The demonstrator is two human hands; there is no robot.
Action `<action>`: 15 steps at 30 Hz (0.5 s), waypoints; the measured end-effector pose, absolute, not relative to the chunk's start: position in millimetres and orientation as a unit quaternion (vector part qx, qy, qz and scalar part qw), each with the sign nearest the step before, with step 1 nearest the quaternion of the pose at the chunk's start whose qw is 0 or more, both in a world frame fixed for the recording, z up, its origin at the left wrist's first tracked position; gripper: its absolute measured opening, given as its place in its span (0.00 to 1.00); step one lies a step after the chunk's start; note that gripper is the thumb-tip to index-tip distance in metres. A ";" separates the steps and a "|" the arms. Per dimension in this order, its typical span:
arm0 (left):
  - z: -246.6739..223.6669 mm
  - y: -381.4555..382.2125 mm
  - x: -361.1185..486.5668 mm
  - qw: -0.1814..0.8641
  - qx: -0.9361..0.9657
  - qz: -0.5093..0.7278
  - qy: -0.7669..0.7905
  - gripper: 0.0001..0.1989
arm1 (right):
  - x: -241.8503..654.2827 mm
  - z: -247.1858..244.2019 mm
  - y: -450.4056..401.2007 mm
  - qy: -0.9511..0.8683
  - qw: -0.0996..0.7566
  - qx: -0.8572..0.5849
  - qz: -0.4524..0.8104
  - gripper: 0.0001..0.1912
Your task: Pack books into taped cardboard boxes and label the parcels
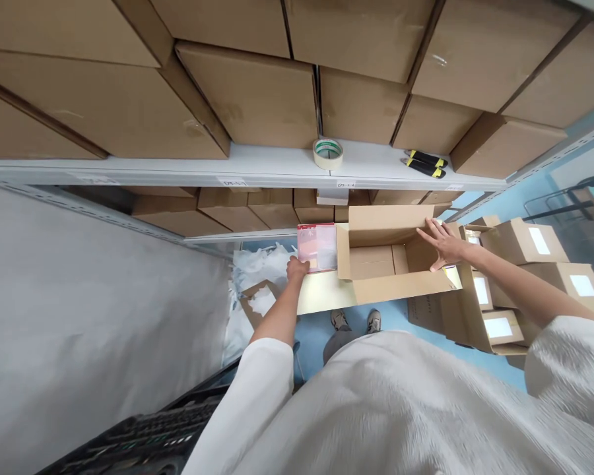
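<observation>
An open, unfilled cardboard box (371, 260) sits on a pale yellow board (321, 295) in front of me, its flaps folded outward. At the box's right end, my right hand (444, 244) lies with fingers spread against the flap. A flat packet with a red border and a pinkish clear face (317, 247) is just left of the box. My left hand (297, 269) is closed at its lower left corner, with the fingertips partly hidden.
Above, a grey shelf (277, 161) carries large cartons (257, 99), a tape roll (328, 154) and two black-and-yellow cutters (426, 163). Labelled cartons (534, 241) are stacked at right. White plastic wrapping (262, 264) lies at left; a black crate (178, 422) stands lower left.
</observation>
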State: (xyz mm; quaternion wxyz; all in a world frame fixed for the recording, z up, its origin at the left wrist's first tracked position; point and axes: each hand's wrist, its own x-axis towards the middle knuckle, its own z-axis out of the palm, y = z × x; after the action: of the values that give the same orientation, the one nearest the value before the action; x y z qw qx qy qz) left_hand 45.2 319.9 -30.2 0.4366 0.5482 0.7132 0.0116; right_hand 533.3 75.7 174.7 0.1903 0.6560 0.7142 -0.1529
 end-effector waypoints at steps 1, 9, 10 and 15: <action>-30.8 318.8 47.5 0.432 0.544 0.011 0.720 0.36 | 533.2 174.6 75.5 0.715 0.189 0.655 -0.154 0.84; -26.7 323.6 54.7 0.408 0.505 -0.055 0.759 0.42 | 531.8 173.8 73.2 0.721 0.172 0.653 -0.154 0.83; -27.2 325.4 53.6 0.408 0.506 -0.057 0.758 0.41 | 531.8 173.7 73.0 0.721 0.171 0.653 -0.154 0.83; -30.7 325.7 49.3 0.411 0.572 -0.020 0.709 0.40 | 532.8 172.4 73.8 0.719 0.176 0.653 -0.160 0.82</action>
State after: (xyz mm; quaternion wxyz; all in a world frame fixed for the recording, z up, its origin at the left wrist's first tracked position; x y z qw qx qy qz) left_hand 49.3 325.7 -30.7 0.4111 0.5724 0.7092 -0.0202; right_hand 532.8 73.8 172.4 0.1760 0.6534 0.7186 -0.1605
